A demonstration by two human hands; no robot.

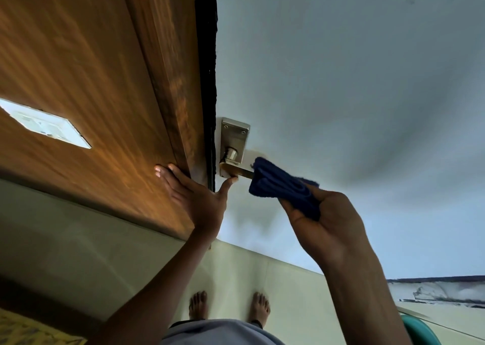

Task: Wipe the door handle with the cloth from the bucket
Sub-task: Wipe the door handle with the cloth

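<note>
A metal lever door handle (232,171) on a steel backplate (234,137) is fixed to the pale grey-blue door (341,82). A folded dark blue cloth (283,185) covers the lever's right end. My right hand (328,221) grips the cloth from below. My left hand (194,195) lies flat against the wooden door frame (168,82), fingers spread, its thumb touching the underside of the lever near the pivot. No bucket can be identified for certain.
A brown wooden panel (78,69) with a white switch plate (44,125) fills the left. Pale floor tiles (262,273) and my bare feet (228,306) are below. A teal curved rim (417,330) shows at the bottom right corner.
</note>
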